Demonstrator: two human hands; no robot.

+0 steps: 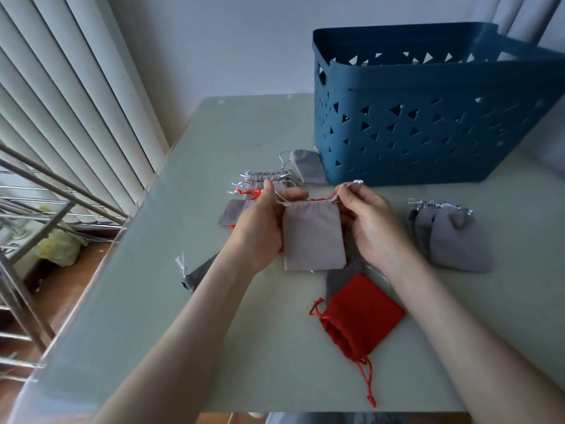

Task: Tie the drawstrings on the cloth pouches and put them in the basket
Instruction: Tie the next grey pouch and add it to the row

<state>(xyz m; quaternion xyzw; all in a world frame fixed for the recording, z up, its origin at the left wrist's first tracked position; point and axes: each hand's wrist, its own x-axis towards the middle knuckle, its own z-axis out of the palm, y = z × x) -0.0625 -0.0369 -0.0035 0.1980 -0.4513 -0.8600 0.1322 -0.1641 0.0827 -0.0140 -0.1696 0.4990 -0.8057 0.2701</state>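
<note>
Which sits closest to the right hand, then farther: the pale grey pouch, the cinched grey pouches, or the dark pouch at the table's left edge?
From the right hand:
1. pale grey pouch, pinched by it, centre.
2. cinched grey pouches, on its right.
3. dark pouch, far left.

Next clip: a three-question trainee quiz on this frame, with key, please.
1. True or false: the light grey cloth pouch pinched by the left hand and right hand is already cinched shut.
2. The fully visible red cloth pouch lies: A) in the basket; B) on the pale green table, nearer the person; C) under the basket.
3. Fill in: the blue plastic basket with triangular cut-outs stands at the table's far ___ side.
Key: 1 false; 2 B; 3 right.
</note>
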